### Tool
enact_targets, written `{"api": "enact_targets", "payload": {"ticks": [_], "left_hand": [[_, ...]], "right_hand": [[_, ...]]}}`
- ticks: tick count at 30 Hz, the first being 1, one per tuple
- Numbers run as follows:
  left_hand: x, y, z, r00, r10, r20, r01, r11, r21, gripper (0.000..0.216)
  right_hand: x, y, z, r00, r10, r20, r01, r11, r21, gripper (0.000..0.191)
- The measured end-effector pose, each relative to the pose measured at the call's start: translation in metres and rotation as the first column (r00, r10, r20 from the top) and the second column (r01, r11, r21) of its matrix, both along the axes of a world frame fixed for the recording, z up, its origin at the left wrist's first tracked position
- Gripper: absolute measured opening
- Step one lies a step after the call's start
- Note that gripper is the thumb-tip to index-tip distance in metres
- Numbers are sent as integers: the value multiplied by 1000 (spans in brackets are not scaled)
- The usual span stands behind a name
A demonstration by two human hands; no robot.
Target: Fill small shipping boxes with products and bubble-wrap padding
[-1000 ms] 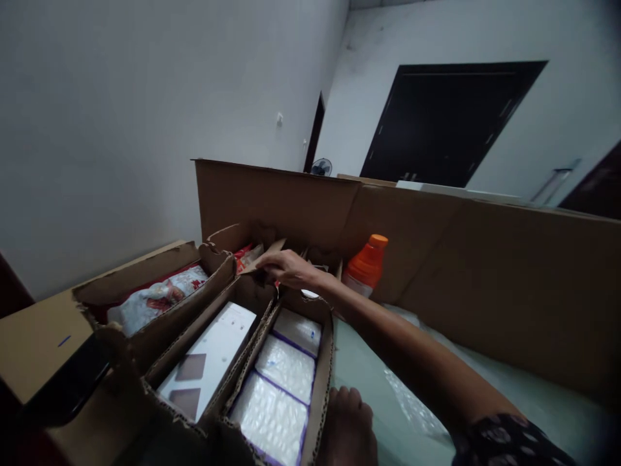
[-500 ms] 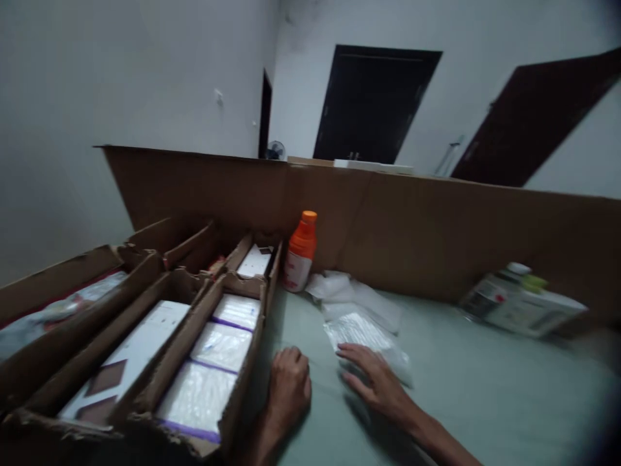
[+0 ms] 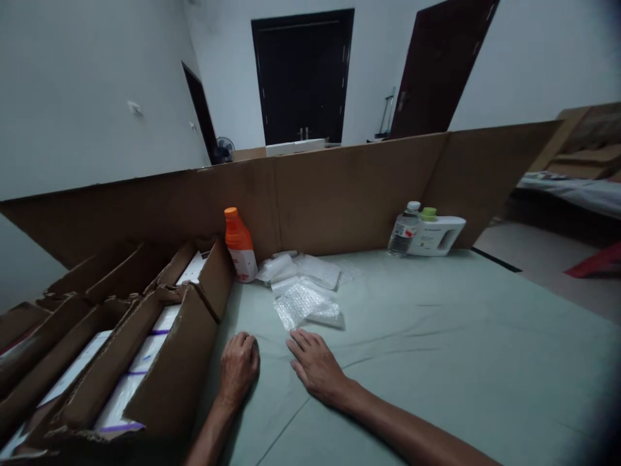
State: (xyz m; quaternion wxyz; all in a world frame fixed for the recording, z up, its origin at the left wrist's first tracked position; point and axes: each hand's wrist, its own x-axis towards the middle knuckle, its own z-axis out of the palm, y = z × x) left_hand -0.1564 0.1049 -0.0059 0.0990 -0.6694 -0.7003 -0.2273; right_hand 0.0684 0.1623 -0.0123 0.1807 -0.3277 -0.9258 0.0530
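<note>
My left hand [image 3: 240, 366] rests on the pale green tablecloth [image 3: 436, 362] beside the cardboard boxes, its fingers curled in and nothing showing in it. To its right, my right hand [image 3: 315, 364] lies palm down with the fingers stretched out, holding nothing. Its fingertips are close to the front edge of some clear bubble wrap bags [image 3: 303, 301], which lie in a loose, overlapping pile. Behind the pile's left end stands an orange bottle [image 3: 239, 246] with an orange cap and a white label.
Open cardboard boxes [image 3: 169, 382] on the left hold white packs with purple edges [image 3: 138, 362] and white boxes. A cardboard wall [image 3: 339, 200] closes off the back. Near its right end stand a clear bottle [image 3: 403, 233] and a white jug [image 3: 434, 238] with a green cap.
My view has swung right, so the boxes and bottles appear further left. My right hand has come down from over the bubble wrap to the cloth, nearer my left hand, which stays curled.
</note>
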Motion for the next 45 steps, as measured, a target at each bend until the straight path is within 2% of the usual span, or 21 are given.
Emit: {"api": "enact_targets", "payload": {"ticks": [3, 7, 9, 13, 15, 17, 20, 22, 25, 28, 32, 36, 39, 42, 45], "left_hand": [[15, -9, 3, 998, 57, -41, -56, 998, 27, 22], [52, -31, 1, 993, 92, -80, -89, 995, 39, 27], [75, -43, -6, 993, 84, -89, -80, 996, 47, 33], [113, -63, -33, 998, 9, -58, -2, 991, 134, 47], [122, -67, -44, 1000, -4, -20, 7, 983, 185, 48], [124, -67, -44, 998, 7, 69, -20, 982, 189, 44], [120, -59, -26, 953, 41, 301, -54, 998, 37, 35], [116, -47, -7, 915, 61, 400, -35, 997, -72, 27], [108, -24, 18, 900, 56, 433, 0, 992, -128, 22], [97, 2, 28, 887, 61, 458, 1, 991, -134, 22], [85, 30, 21, 865, 94, 492, -71, 995, -66, 27], [85, 37, 5, 863, 89, 497, -122, 992, 33, 24], [91, 31, -3, 868, 36, 496, -88, 993, 82, 21], [93, 28, -4, 858, 7, 513, -72, 992, 108, 22], [90, 29, -5, 843, -2, 538, -77, 989, 125, 21]], "right_hand": [[1, -1, -2, 999, 35, -24, -35, 999, 3, 42], [3, -2, 0, 990, 128, -56, -129, 991, -23, 40], [4, -4, 0, 980, 183, -78, -185, 982, -30, 38], [8, -4, -2, 946, 296, -134, -306, 951, -56, 34], [9, -3, -2, 930, 332, -160, -348, 933, -86, 31], [10, -2, -2, 917, 357, -178, -379, 919, -111, 29], [10, -2, -2, 905, 368, -212, -401, 905, -140, 26], [10, -2, -3, 908, 335, -253, -381, 910, -163, 26], [10, 0, -3, 921, 253, -297, -316, 930, -188, 31], [12, 5, -1, 937, 178, -300, -245, 947, -205, 35], [20, 10, 3, 945, 151, -291, -215, 956, -201, 29], [31, 28, 7, 958, 177, -228, -224, 953, -203, 27], [36, 69, 13, 976, 130, -174, -169, 959, -228, 36], [35, 119, 20, 989, 0, -148, -35, 972, -232, 45], [32, 145, 21, 985, -123, -119, 97, 975, -199, 44]]}}
